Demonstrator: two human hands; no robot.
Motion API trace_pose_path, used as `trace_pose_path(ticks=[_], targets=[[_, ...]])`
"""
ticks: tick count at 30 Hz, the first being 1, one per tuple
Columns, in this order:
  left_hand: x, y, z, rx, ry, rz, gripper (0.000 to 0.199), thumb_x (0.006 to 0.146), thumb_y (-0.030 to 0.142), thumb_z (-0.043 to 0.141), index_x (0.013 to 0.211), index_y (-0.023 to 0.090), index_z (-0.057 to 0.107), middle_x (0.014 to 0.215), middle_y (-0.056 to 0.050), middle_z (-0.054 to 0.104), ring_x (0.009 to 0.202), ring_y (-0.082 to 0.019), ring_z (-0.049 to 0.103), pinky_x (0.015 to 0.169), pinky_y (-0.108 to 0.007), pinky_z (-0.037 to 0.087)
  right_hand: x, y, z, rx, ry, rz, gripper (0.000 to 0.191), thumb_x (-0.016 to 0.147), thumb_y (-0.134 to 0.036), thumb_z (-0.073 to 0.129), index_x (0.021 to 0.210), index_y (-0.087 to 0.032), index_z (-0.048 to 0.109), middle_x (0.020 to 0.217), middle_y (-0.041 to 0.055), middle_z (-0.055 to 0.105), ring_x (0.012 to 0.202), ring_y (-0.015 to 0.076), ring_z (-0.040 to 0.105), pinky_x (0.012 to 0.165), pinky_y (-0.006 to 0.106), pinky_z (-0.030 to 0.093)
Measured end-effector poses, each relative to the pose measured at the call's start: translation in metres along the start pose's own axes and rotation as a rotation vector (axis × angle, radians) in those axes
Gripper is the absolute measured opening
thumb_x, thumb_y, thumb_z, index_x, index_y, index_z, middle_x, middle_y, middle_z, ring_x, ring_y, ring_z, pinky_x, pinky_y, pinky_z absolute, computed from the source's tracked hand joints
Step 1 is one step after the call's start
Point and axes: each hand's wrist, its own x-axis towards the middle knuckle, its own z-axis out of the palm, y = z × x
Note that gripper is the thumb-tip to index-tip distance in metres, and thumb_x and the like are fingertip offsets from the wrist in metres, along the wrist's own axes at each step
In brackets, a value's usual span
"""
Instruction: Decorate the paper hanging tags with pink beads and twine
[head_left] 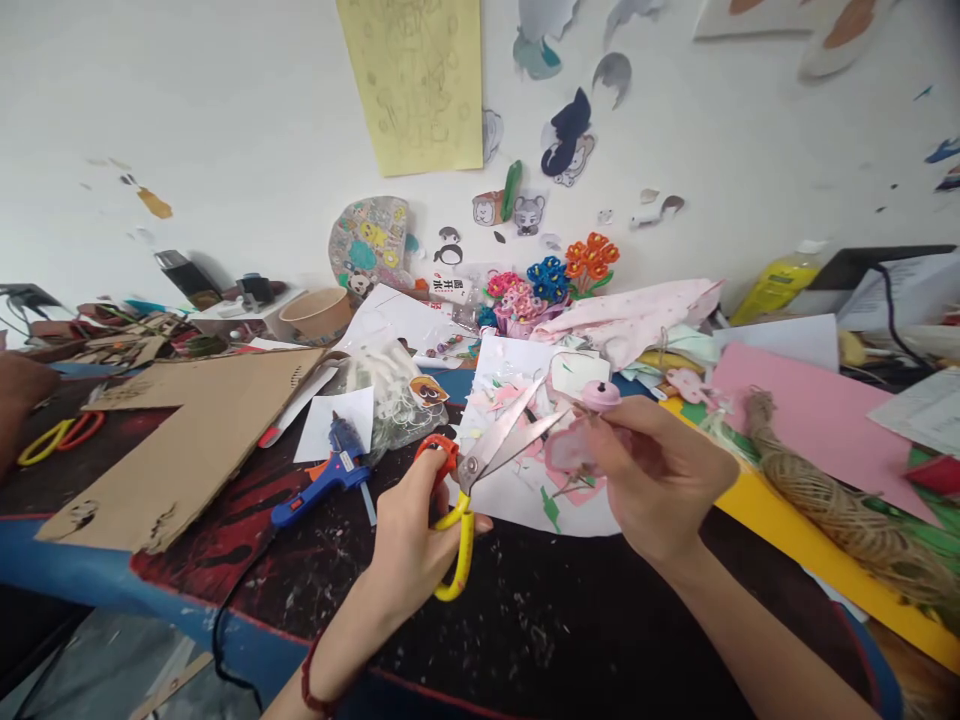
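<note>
Orange-and-yellow-handled metal scissors gripped open in left hand — round pink piece pinched in right hand — looks snip-ready, needs steady aim.

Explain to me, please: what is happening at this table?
The left hand holds scissors with the blades apart. The right hand holds a small pink piece close to the blade tips. Beneath is white paper with scraps on it, and a blue glue gun lies to the left.

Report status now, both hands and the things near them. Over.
Left hand: scissors, blades open. Right hand: small pink piece at fingertips. Under blades: white sheet with scraps. Glue gun lies left of scissors.
</note>
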Motion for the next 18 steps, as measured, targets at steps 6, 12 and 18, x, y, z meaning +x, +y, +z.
trace_pose_path(ticks=[6, 12, 18], targets=[[-0.0017, 0.0044, 0.0008, -0.108, -0.035, 0.083, 0.027, 0.085, 0.042, 0.065, 0.094, 0.018, 0.056, 0.064, 0.003, 0.059, 0.049, -0.009, 0.046, 0.046, -0.02, 0.036, 0.0001, -0.001, -0.0009, -0.008, -0.019, -0.053, 0.033, 0.077, -0.003, 0.07, 0.097, -0.03, 0.075, 0.086, -0.0018, 0.076, 0.076, 0.0165, 0.072, 0.061, 0.029, 0.057], [-0.0046, 0.0004, 0.004, -0.148, -0.062, 0.165, 0.029, 0.088, 0.042, 0.064, 0.093, 0.015, 0.056, 0.063, 0.002, 0.06, 0.049, -0.008, 0.049, 0.047, -0.018, 0.037, 0.0001, 0.0008, -0.0006, 0.024, -0.04, -0.069, 0.036, 0.079, -0.003, 0.07, 0.102, -0.03, 0.075, 0.089, -0.0022, 0.077, 0.076, 0.0148, 0.071, 0.06, 0.027, 0.055], [-0.0051, 0.0004, 0.0057, -0.172, -0.094, 0.162, 0.027, 0.09, 0.04, 0.063, 0.087, 0.014, 0.056, 0.06, 0.005, 0.053, 0.048, -0.006, 0.041, 0.047, -0.017, 0.035, 0.0001, 0.0023, -0.0012, 0.022, -0.038, -0.087, 0.038, 0.078, -0.001, 0.069, 0.103, -0.029, 0.075, 0.09, -0.0018, 0.077, 0.078, 0.0147, 0.071, 0.06, 0.027, 0.055]])
